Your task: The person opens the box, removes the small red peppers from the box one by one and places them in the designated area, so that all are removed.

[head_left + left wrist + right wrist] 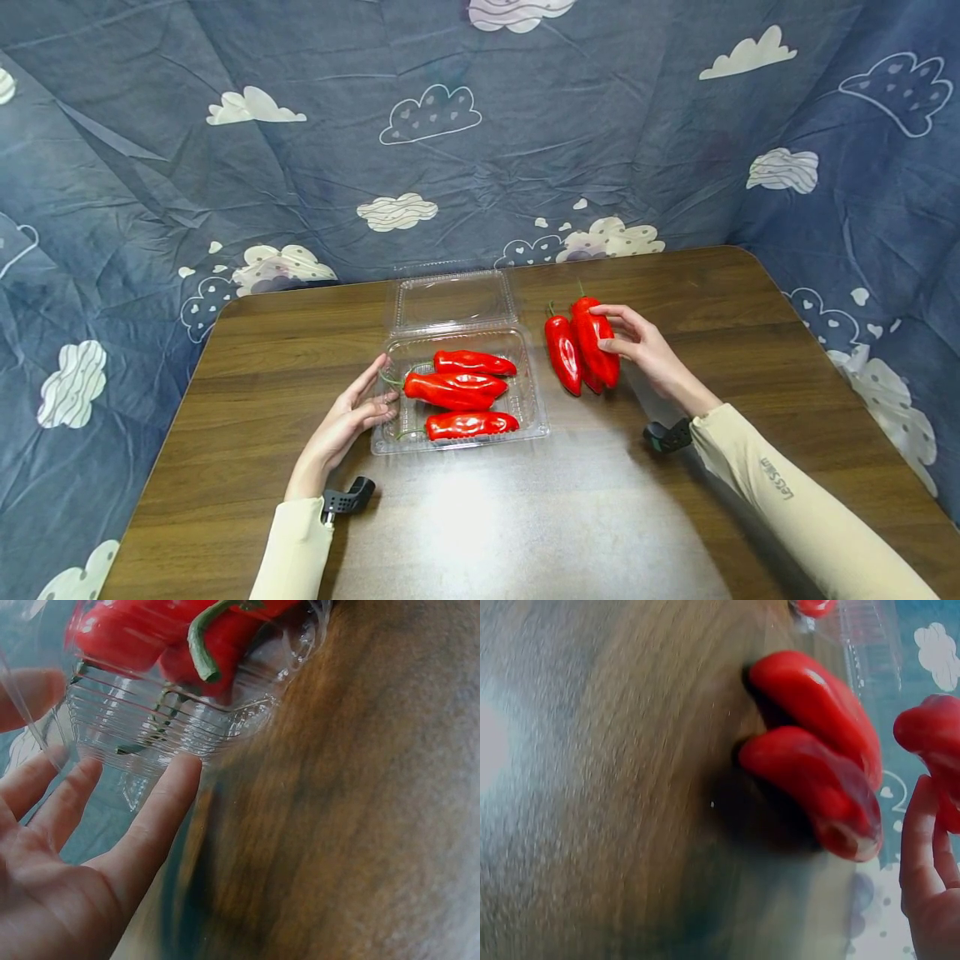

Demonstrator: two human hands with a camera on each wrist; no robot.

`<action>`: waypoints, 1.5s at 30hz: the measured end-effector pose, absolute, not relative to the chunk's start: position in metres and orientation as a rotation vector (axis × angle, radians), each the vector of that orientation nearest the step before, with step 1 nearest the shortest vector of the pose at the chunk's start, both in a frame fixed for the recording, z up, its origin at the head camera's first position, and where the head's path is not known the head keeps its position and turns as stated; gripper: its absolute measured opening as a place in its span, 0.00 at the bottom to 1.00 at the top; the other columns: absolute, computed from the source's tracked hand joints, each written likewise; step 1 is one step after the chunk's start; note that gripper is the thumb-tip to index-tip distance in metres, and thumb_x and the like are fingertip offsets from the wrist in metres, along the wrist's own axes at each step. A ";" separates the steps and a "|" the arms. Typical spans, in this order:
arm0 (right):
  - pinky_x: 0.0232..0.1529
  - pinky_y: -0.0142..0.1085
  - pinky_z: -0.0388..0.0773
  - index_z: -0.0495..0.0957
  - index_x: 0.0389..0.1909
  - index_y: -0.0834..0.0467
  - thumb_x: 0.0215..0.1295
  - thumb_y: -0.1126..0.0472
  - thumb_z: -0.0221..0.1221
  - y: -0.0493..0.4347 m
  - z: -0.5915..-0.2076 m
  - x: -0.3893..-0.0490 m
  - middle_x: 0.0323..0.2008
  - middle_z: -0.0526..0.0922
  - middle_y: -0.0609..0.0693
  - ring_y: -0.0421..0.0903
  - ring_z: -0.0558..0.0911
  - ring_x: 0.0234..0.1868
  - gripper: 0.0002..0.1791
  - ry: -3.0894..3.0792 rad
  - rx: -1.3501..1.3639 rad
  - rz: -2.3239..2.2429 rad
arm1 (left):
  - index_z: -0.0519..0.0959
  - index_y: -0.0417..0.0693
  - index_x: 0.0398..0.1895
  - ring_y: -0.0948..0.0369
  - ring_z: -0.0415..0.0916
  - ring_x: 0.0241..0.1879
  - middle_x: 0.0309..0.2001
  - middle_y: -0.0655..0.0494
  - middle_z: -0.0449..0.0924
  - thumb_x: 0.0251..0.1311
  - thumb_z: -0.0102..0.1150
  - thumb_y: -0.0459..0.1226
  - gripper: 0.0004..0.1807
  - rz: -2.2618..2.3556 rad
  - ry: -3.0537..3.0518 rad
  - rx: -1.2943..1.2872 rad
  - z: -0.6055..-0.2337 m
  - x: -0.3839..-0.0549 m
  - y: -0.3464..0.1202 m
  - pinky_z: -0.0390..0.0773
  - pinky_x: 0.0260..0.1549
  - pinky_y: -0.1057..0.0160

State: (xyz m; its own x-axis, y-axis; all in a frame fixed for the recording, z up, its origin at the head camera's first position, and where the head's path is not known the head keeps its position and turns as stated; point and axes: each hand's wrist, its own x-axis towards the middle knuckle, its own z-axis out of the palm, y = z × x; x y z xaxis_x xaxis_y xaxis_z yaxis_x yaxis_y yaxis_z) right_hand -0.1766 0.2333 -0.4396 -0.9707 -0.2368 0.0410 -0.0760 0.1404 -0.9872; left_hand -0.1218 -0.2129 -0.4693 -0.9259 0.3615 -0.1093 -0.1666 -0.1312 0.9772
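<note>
In the head view my right hand point(652, 354) pinches a red pepper point(595, 337) between thumb and fingers. The right wrist view shows this pepper raised over the table, apart from two others. Of those two, one red pepper point(562, 354) lies to its left, and a second red pepper point(817, 791) is mostly hidden beneath it from the head. My left hand point(341, 429), fingers spread and fairly straight, touches the left wall of a clear plastic clamshell box point(532, 392). Several red peppers point(472, 425) lie in the box side by side, green stems toward the left hand.
The box's clear lid point(453, 304) lies folded back behind it, near the far edge of the brown wooden table point(262, 392). A blue cloth point(450, 183) with cloud prints hangs behind and beside the table. Black wrist mounts point(667, 435) sit below both hands.
</note>
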 end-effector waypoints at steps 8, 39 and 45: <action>0.35 0.32 0.80 0.68 0.61 0.61 0.64 0.71 0.54 0.241 -0.442 -0.177 0.52 0.73 0.55 0.40 0.79 0.44 0.24 2.299 -0.261 -1.981 | 0.44 0.48 0.77 0.37 0.53 0.66 0.76 0.49 0.36 0.64 0.41 0.21 0.40 2.122 1.792 0.226 -0.469 -0.121 -0.213 0.76 0.51 0.62; 0.33 0.29 0.76 0.61 0.64 0.68 0.65 0.72 0.50 0.259 -0.458 -0.184 0.56 0.66 0.65 0.38 0.74 0.39 0.26 2.346 -0.075 -1.943 | 0.44 0.46 0.76 0.36 0.52 0.66 0.75 0.45 0.33 0.62 0.41 0.20 0.40 2.116 1.796 0.233 -0.472 -0.123 -0.213 0.74 0.53 0.62; 0.30 0.28 0.75 0.62 0.65 0.66 0.65 0.70 0.51 0.258 -0.458 -0.182 0.56 0.65 0.65 0.39 0.74 0.37 0.26 2.381 -0.058 -1.884 | 0.43 0.46 0.76 0.36 0.52 0.66 0.75 0.45 0.33 0.63 0.40 0.20 0.40 2.115 1.799 0.237 -0.471 -0.123 -0.213 0.74 0.52 0.62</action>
State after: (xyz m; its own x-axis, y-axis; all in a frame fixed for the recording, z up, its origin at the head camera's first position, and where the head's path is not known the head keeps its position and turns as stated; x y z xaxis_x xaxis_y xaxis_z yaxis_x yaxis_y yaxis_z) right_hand -0.1822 0.2578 -0.4576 -0.9939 -0.0942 -0.0581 0.0349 0.2315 -0.9722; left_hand -0.1226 -0.2127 -0.4711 -0.9237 0.3701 -0.0991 -0.1573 -0.1304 0.9789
